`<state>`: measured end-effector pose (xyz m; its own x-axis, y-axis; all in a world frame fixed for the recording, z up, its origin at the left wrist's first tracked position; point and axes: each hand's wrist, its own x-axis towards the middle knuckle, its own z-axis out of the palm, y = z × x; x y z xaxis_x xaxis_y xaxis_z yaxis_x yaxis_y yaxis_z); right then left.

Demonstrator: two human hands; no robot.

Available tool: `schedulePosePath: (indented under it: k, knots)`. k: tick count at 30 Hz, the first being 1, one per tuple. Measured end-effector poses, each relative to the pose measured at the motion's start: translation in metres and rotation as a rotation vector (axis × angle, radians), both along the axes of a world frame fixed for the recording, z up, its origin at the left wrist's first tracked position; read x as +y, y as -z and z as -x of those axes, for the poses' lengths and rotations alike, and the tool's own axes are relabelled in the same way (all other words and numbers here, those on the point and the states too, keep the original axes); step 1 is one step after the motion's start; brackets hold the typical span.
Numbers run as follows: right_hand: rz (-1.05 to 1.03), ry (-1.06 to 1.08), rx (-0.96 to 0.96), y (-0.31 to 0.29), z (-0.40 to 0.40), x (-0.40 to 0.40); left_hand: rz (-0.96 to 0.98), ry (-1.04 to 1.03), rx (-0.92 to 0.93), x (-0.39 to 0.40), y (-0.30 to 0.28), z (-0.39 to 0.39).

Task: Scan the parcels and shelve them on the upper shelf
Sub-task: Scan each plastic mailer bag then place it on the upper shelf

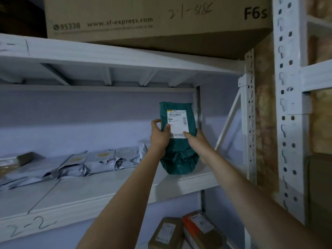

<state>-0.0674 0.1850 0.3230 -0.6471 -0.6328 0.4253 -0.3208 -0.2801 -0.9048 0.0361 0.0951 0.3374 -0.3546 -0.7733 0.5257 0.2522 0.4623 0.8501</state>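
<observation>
A dark green parcel bag (179, 159) with a white shipping label stands upright at the right end of the white shelf (100, 191) marked "2-2". My left hand (159, 136) grips its left edge, thumb on the label. On the parcel's right side, my right hand (196, 141) holds it with the thumb at the label's lower corner. The bag's bottom rests on the shelf board, close to the rear upright. No scanner is in view.
A row of grey mailer bags (100, 161) lies along the back left of the same shelf. A large cardboard box (143, 18) sits on the shelf above. Brown boxes (188, 232) stand on the level below. White perforated uprights (287, 105) stand at the right.
</observation>
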Motion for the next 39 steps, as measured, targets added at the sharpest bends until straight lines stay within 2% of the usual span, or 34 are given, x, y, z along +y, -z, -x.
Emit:
schedulePosePath:
  k: [4, 7, 13, 16, 18, 21, 24, 26, 30, 36, 39]
  knots:
    - [0.099, 0.078, -0.026, -0.014, 0.03, -0.022, 0.043, 0.067, -0.15, -0.03, -0.023, 0.028]
    - [0.097, 0.13, -0.065, -0.018, 0.057, -0.036, 0.086, 0.114, -0.308, -0.051, -0.03, 0.039]
    - [-0.083, 0.266, -0.185, -0.009, 0.113, -0.064, 0.344, 0.031, -0.554, -0.077, -0.012, 0.06]
    - [-0.215, 0.216, -0.168, 0.0, 0.133, -0.08, 0.518, -0.017, -0.78, -0.086, -0.007, 0.066]
    - [-0.333, 0.149, -0.127, 0.005, 0.137, -0.089, 0.601, -0.049, -0.887, -0.095, -0.002, 0.069]
    - [-0.543, 0.074, 0.033, 0.01, 0.134, -0.104, 0.628, -0.017, -0.93, -0.109, 0.006, 0.071]
    - [-0.757, 0.122, 0.287, 0.015, 0.127, -0.119, 0.659, -0.043, -1.035, -0.117, 0.011, 0.076]
    - [-0.833, 0.139, 0.384, 0.02, 0.127, -0.13, 0.658, -0.099, -1.129, -0.124, 0.017, 0.084]
    - [-0.86, 0.14, 0.449, 0.021, 0.131, -0.145, 0.734, -0.286, -1.27, -0.134, 0.027, 0.096]
    - [-0.827, 0.131, 0.49, 0.025, 0.136, -0.17, 0.744, -0.439, -1.351, -0.138, 0.025, 0.101]
    - [-0.813, 0.129, 0.53, 0.026, 0.136, -0.183, 0.728, -0.474, -1.323, -0.148, 0.029, 0.102]
